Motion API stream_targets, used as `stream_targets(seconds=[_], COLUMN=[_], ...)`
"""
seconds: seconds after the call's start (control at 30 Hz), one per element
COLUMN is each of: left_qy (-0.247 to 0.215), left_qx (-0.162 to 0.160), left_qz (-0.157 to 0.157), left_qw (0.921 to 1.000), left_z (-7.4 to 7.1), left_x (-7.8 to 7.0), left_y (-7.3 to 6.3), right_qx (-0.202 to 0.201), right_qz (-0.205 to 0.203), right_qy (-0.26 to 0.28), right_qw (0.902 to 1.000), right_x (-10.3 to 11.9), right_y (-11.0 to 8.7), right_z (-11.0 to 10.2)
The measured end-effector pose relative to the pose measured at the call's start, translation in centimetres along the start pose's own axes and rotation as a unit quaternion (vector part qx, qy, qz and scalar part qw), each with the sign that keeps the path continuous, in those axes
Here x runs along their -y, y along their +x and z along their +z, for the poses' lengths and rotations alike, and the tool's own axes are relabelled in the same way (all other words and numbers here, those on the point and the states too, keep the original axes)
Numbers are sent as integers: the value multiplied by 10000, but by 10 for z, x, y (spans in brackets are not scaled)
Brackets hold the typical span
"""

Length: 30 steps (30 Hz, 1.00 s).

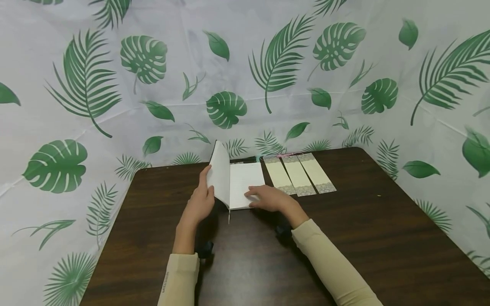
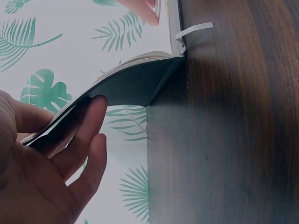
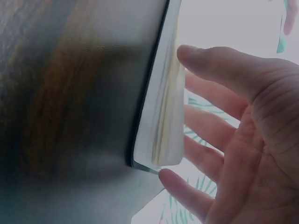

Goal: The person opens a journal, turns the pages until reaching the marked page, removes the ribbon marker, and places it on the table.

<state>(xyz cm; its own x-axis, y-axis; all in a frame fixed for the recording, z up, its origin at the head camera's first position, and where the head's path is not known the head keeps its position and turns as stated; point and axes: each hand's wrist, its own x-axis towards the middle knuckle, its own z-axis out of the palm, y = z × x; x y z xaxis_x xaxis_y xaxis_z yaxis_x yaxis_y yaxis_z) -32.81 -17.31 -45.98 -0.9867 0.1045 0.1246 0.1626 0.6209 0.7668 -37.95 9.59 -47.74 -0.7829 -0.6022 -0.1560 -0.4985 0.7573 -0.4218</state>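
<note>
A notebook (image 1: 246, 182) with a dark cover and white pages lies opened on the dark wooden table. My left hand (image 1: 200, 204) holds its raised left side, thumb on the page side and fingers behind the dark cover (image 2: 133, 84). On the right side, my right hand (image 1: 269, 198) reaches over the page's outer edge. In the right wrist view its thumb (image 3: 205, 58) touches the page while the other fingers spread along the page edges (image 3: 163, 126). A pale ribbon marker (image 2: 198, 29) sticks out from the bottom of the spine.
Cream bookmarks with patterned ends (image 1: 300, 174) lie side by side right of the notebook, with pink and teal cords (image 1: 281, 155) at their far ends. Behind the table (image 1: 360, 238) hangs a white cloth (image 1: 183, 55) printed with green leaves.
</note>
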Motion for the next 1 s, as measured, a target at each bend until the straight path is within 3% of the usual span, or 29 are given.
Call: stream_targets(seconds=[0.27,0.47,0.67,0.83,0.9,1.0], left_qy=[-129,-245,-248,-315,-351,-440], left_qx=[53,86,42,69,91,136], left_qz=[8,-9,4,51,60,59], left_qw=[9999,9997,9997,9995,9993,9989], left_z=[0,-1,-2,-2,-3,-3], left_x=[1,1,0,-1,-1,0], left_y=[1,-1,-2,-2,-2,-1], right_qx=[-21,-183,-802,-1585,-1747,-1686], right_qz=[-209,200,675,1417,1432,1098], right_qy=[87,111,-45,-13,114,366], right_qw=[9997,9996,9945,9771,9741,9789], right_x=[1,-2,-7,-3,-1,3], right_y=[-4,-6,-5,-3,0,5], right_z=[-5,-6,-8,-6,-3,3])
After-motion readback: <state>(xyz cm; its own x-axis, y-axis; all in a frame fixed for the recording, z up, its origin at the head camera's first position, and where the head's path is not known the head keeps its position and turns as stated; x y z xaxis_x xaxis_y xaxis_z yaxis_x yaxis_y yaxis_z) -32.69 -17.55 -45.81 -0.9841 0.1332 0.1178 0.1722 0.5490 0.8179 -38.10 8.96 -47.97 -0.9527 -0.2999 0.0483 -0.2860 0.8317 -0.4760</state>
